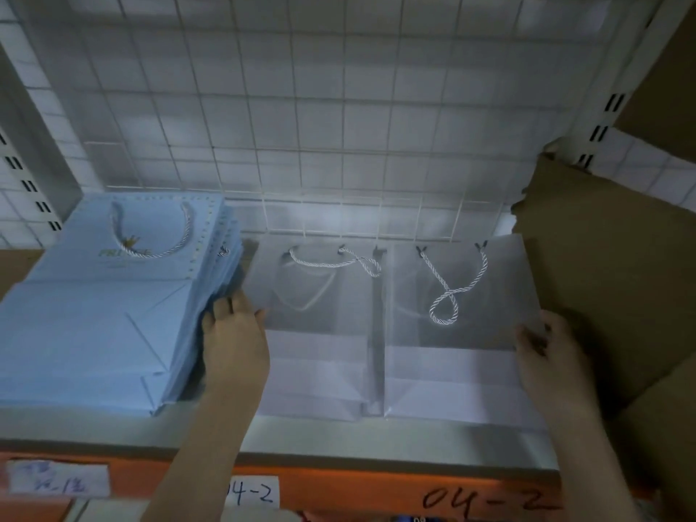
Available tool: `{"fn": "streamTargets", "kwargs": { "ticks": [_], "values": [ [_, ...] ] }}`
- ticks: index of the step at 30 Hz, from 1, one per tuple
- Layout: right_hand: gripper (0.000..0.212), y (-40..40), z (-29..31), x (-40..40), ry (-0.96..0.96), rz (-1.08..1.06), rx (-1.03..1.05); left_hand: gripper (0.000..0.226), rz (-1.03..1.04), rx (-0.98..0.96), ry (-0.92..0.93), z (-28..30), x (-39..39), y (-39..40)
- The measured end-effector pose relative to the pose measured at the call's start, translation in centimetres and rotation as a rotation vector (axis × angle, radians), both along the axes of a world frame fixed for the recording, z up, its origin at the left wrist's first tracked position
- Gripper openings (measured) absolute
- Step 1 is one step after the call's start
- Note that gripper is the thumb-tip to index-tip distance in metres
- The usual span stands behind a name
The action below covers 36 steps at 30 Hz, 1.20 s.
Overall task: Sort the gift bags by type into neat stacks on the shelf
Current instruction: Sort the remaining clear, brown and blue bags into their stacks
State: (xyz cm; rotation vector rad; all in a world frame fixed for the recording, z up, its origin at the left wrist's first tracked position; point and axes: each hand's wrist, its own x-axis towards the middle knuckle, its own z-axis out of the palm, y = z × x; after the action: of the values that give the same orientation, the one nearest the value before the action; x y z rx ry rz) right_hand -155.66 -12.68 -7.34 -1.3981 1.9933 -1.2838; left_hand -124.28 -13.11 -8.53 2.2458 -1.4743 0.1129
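A stack of light blue gift bags (101, 314) with white rope handles lies flat at the left of the shelf. Beside it lie two piles of white translucent gift bags, the left pile (320, 333) and the right pile (452, 333), side by side and touching. My left hand (233, 333) rests on the left edge of the left white pile, between it and the blue stack. My right hand (542, 356) presses against the right edge of the right white pile. Whether either hand grips a bag is unclear.
A brown cardboard box (610, 276) stands right of the white bags, close to my right hand. A white wire grid (301, 126) closes the back of the shelf. The orange front beam (357, 487) carries handwritten labels.
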Motion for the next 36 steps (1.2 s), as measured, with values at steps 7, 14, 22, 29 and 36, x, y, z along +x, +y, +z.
{"fn": "streamTargets", "kwargs": {
  "ticks": [7, 14, 22, 29, 36],
  "values": [
    [0.035, -1.4, -1.3, 1.3, 0.369, -0.083, 0.075, 0.014, 0.02, 0.142, -0.146, -2.2, 0.8, 0.4],
    [0.039, -1.0, -2.1, 3.5, 0.562, -0.145, -0.02, 0.016, -0.043, 0.183, -0.109, -0.1, 0.6, 1.0],
    [0.041, 1.0, -1.0, 14.2, 0.521, 0.066, -0.22, 0.011, -0.336, -0.088, -0.12, 4.5, 5.4, 4.1],
    [0.035, 4.4, 0.3, 29.3, 0.464, 0.253, -0.299, 0.03, -0.372, -0.233, -0.153, 5.4, 19.5, 9.7],
    [0.022, 9.1, 1.4, 48.8, 0.447, 0.386, -0.4, 0.034, -0.102, -0.146, 0.007, 2.9, 39.5, 18.1]
  ]
}}
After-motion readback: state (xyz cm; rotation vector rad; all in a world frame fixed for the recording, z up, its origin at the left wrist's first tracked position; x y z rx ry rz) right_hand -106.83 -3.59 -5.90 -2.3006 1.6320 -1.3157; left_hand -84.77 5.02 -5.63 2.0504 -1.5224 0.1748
